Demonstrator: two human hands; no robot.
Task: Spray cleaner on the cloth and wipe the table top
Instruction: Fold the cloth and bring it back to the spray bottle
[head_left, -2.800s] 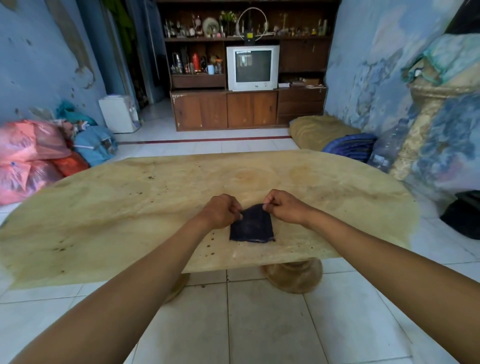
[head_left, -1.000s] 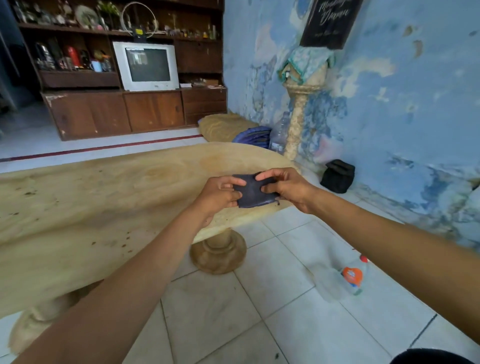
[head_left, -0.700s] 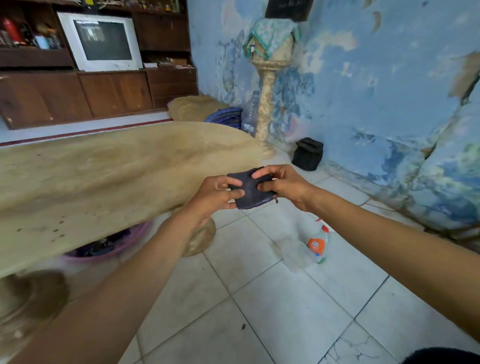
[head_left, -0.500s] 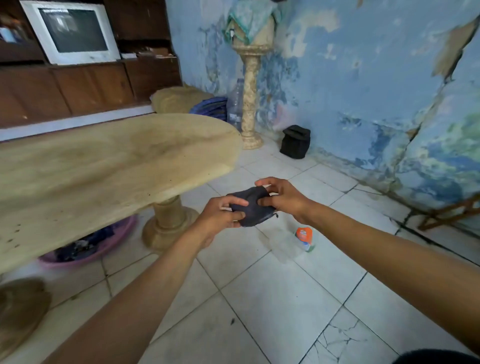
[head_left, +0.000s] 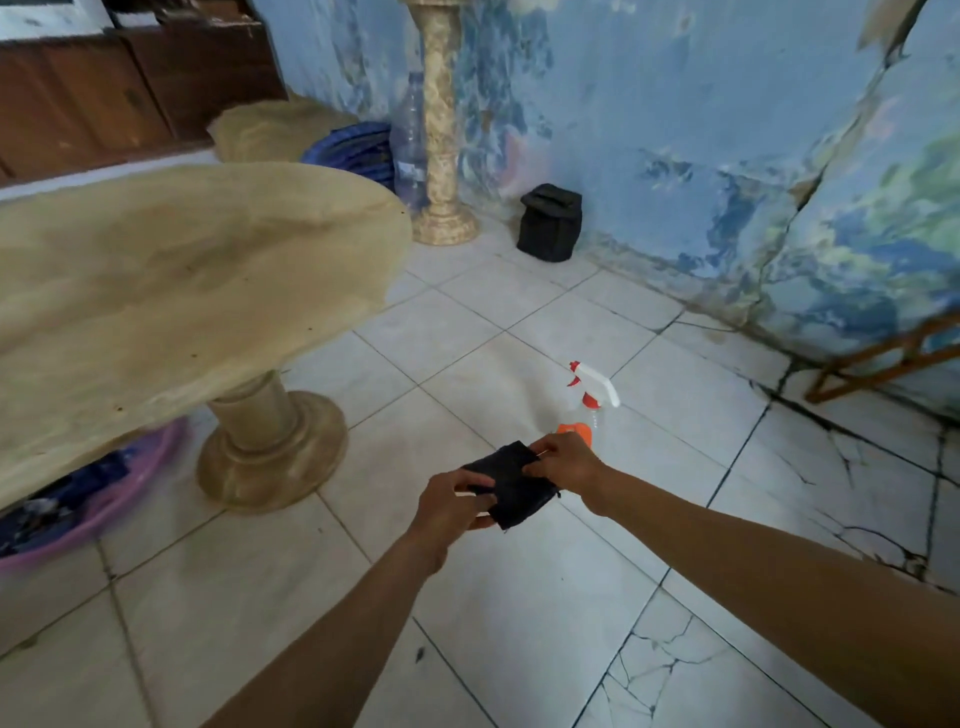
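A folded dark blue cloth (head_left: 514, 486) is held in the air above the tiled floor. My left hand (head_left: 451, 506) pinches its near left edge and my right hand (head_left: 563, 461) pinches its far right edge. Just beyond my right hand a clear spray bottle (head_left: 589, 397) with a white and red trigger head and an orange label stands on the floor. The beige stone table top (head_left: 171, 280) lies to the left, resting on a round pedestal (head_left: 265, 447).
A pink basin (head_left: 78, 514) with dark items sits under the table. A stone column (head_left: 441, 156), a large plastic bottle (head_left: 408, 145) and a black bag (head_left: 550, 221) stand along the peeling blue wall. Wooden chair legs (head_left: 883, 358) are at the right.
I have lifted the cloth off the table with both hands and turned right and down. The hands sank toward the floor and the spray bottle came into view just past them.
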